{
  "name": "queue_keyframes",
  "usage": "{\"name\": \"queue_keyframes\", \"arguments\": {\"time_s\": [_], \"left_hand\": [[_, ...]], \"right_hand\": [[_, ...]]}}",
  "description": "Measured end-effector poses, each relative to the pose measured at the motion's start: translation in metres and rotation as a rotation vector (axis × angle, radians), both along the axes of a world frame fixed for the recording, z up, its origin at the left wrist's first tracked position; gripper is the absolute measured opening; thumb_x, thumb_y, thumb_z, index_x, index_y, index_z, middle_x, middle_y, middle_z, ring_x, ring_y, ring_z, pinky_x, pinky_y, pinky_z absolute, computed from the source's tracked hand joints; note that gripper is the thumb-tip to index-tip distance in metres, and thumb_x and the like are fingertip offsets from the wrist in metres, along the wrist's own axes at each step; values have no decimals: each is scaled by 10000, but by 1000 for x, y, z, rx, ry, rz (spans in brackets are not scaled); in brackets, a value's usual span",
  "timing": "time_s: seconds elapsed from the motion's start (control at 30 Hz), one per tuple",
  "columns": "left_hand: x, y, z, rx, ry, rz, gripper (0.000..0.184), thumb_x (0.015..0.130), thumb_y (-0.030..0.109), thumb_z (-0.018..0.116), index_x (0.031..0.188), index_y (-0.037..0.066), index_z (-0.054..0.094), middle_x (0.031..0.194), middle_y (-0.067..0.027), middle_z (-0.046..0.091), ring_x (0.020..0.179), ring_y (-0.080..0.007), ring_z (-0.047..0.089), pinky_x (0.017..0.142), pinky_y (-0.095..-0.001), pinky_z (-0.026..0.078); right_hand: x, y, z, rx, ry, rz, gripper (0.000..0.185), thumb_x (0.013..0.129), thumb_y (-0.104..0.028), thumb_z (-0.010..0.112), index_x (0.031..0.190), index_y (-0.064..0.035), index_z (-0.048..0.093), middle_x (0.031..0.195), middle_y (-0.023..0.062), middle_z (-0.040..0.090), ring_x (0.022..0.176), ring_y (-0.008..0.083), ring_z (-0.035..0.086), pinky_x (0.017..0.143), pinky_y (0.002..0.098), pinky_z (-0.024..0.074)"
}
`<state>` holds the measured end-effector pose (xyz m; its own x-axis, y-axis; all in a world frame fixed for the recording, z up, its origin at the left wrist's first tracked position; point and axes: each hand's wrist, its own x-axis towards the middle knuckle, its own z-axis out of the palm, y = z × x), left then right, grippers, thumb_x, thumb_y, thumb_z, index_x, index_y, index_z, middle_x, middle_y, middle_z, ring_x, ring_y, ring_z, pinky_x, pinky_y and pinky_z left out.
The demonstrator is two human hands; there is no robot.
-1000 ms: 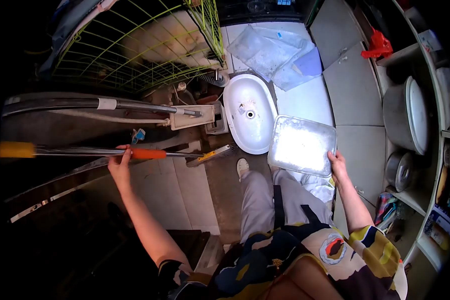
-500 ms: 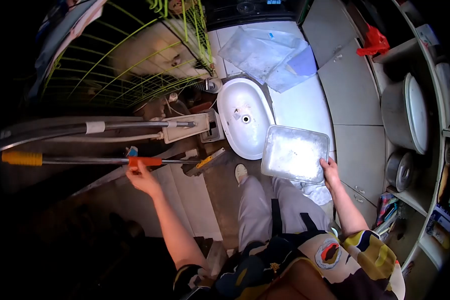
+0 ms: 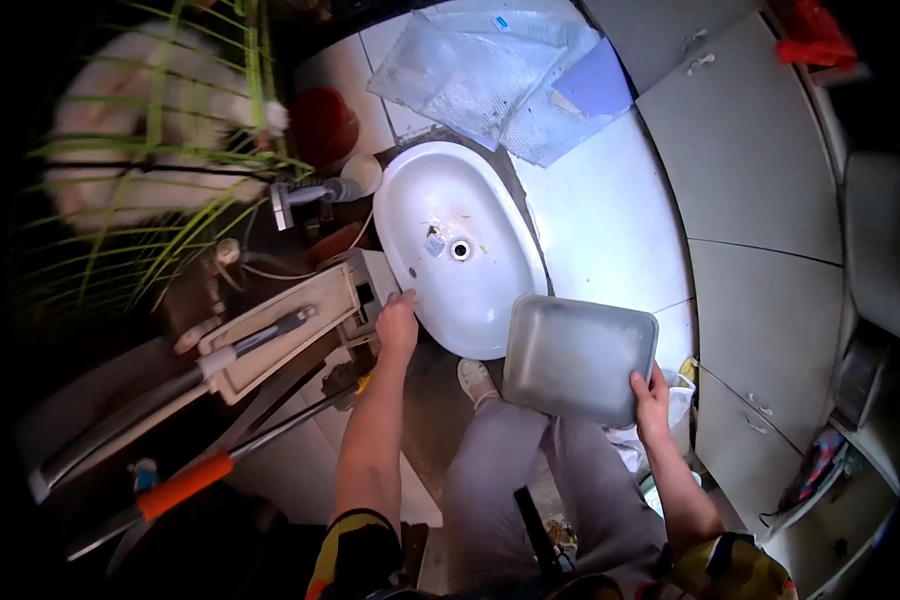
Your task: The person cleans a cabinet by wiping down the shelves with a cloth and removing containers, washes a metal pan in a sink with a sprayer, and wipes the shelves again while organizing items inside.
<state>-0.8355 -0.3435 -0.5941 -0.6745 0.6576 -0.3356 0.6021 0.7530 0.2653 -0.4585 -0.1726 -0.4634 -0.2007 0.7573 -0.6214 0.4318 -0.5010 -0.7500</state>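
My right hand [image 3: 652, 405] grips the right edge of a grey metal rectangular tray [image 3: 582, 360], thumb on top. The tray is tilted above my legs and overlaps the lower right of a white oval washbasin [image 3: 495, 300]. In the basin are a drain hole, a small pale scrap and some dark debris. My left hand [image 3: 398, 325] is at the basin's left rim, beside a pale box [image 3: 375, 275]. Its fingers are bent and partly hidden, so whether they grip the rim does not show. The mop pole with an orange sleeve [image 3: 185, 485] lies to the left.
A white furry animal [image 3: 160, 110] is behind green cage wires [image 3: 155, 75] at upper left. A red bucket [image 3: 322, 125] stands near the basin. Bubble-wrap sheets [image 3: 460, 75] lie on white tiles beyond. Grey cabinets [image 3: 760, 170] and shelves line the right side. A long trough [image 3: 280, 340] is at left.
My left hand has let go of the orange sleeve on the mop pole and moved to the basin's left rim. My right hand still holds the tray, now tilted differently. The view has shifted.
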Motion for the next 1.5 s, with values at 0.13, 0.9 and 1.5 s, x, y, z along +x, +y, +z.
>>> {"name": "queue_keyframes", "arguments": {"time_s": [0.13, 0.9, 1.5], "left_hand": [[-23, 35, -91, -31, 33, -104, 319, 803, 43, 485, 1098, 120, 580, 930, -132, 562, 836, -307, 605, 691, -411, 513], [-31, 35, -231, -135, 26, -54, 134, 775, 50, 497, 763, 43, 630, 863, -160, 608, 829, -311, 610, 728, -425, 502], [6, 68, -222, -143, 260, -385, 54, 759, 109, 551, 744, 124, 600, 797, -39, 587, 795, -205, 583, 707, -357, 419]], "right_hand": [[-6, -1, -62, -6, 34, 36, 453, 875, -108, 527, 1288, 35, 406, 1165, 115, 541, 1039, 176, 504, 921, 283, 374], [-9, 3, -143, -247, 62, -109, 446, 880, -108, 551, 1282, 33, 416, 1167, 104, 544, 1038, 167, 507, 919, 273, 377], [-19, 5, -144, -207, 15, -172, 395, 878, -113, 555, 1233, 33, 462, 1116, 96, 565, 985, 154, 517, 886, 266, 388]]}}
